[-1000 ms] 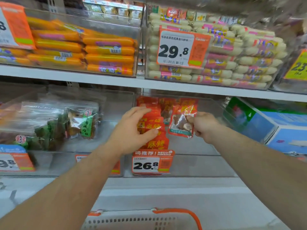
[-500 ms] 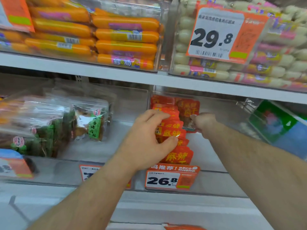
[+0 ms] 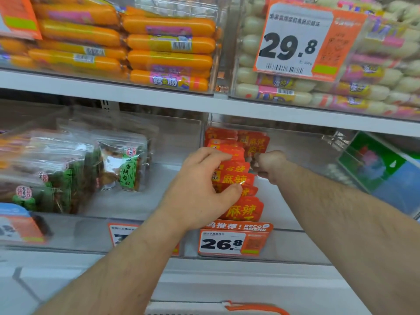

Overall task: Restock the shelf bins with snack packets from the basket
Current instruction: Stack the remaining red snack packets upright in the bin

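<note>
Two hands (image 3: 200, 185) (image 3: 269, 165) grip one row of red packets (image 3: 236, 178).

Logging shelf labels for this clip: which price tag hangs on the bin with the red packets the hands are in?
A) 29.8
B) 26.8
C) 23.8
B: the 26.8 tag sits on the front of the bin holding the red packets, below both hands.
</note>
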Demonstrator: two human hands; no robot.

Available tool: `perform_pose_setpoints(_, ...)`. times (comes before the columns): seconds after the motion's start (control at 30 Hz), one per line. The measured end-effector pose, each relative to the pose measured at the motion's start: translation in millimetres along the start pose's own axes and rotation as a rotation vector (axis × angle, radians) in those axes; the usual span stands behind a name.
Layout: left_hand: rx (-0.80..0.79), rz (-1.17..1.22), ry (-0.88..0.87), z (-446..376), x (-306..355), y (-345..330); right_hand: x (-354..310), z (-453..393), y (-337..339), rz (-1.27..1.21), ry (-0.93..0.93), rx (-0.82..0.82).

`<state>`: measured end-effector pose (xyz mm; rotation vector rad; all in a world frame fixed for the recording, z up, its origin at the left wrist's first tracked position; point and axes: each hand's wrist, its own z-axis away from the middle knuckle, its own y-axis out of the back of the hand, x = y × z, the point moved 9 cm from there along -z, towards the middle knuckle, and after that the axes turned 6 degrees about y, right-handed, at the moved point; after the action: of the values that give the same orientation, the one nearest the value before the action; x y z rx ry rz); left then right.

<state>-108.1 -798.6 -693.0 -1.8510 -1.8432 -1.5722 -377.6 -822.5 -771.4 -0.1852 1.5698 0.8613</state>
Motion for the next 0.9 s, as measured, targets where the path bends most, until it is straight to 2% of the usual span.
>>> perform_pose_setpoints(0.23,-0.004,-0.027,0.003,0,1,0,3,-4,6,0.014,0.009,0.036)
perform_pose_setpoints(0.4,-0.004,-0.087,-0.004,1,3,1,-9,8,21,0.127,0.06,0.069)
perform_pose_setpoints(0.5,-0.012,-0.168,0.001,4,9,2,-30,41,45,0.175,0.164,0.157)
perform_pose_setpoints(0.6,-0.007,-0.199,0.023,9,18,12,-50,95,67,0.107,0.289,0.233)
perform_pose_setpoints(0.73,0.188,-0.217,-0.3,54,74,34,-75,201,93,0.102,0.661,0.348)
perform_pose_setpoints(0.83,0.04,-0.201,-0.375,106,84,9,-52,273,90,0.068,0.864,0.328)
perform_pose_setpoints(0.9,-0.158,-0.306,-0.341,137,74,-20,-25,295,75,0.071,0.847,0.214)
